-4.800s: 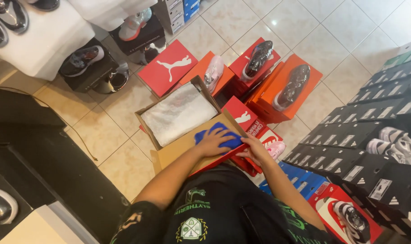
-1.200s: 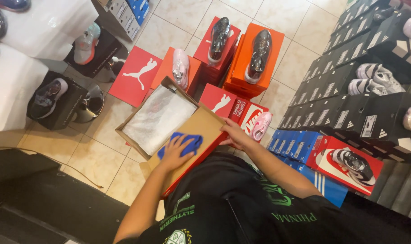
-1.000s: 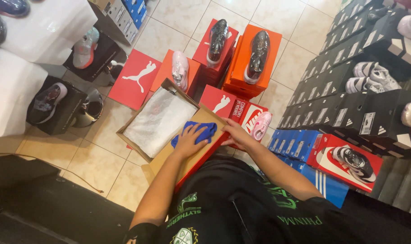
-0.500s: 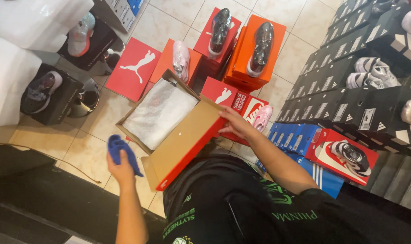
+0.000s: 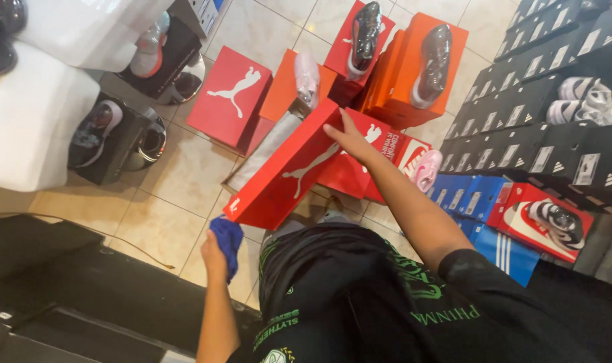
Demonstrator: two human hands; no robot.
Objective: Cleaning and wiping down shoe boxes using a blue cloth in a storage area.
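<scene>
1. Right hand (image 5: 346, 138) reaches forward with the fingers spread, the fingertips pressed on the upper edge of a red shoebox lid (image 5: 289, 168) that is tilted up on its hinge side; it grips nothing closed, it only props the lid.
2. Left hand (image 5: 215, 255) hangs low beside the body, closed around a blue cloth (image 5: 228, 240) that droops from the fist, above the tiled floor (image 5: 165, 202).
3. The red lid bears a white leaping-animal mark and stands steeply over its open shoebox (image 5: 265, 151), where pale wrapping paper shows in the narrow gap between lid and box wall.
4. The open shoebox sits on the floor just in front of the person's knees, near the middle of the tiled patch.
5. Behind it lie a flat red box (image 5: 228, 97) and an orange box (image 5: 286, 84) with a pink shoe (image 5: 307, 79) on top.
6. Further back, a dark shoe (image 5: 365, 30) stands on a red box and another dark shoe (image 5: 433, 57) on a tall orange box (image 5: 420, 94).
7. To the right of the arm, a pink sandal (image 5: 427, 168) rests on a red box, with blue boxes (image 5: 467, 202) beside it.
8. Black boxes (image 5: 554, 87) are stacked along the right edge of the floor.
9. At the left edge, white blocks (image 5: 30, 128) stand next to dark boxes carrying sneakers.
</scene>
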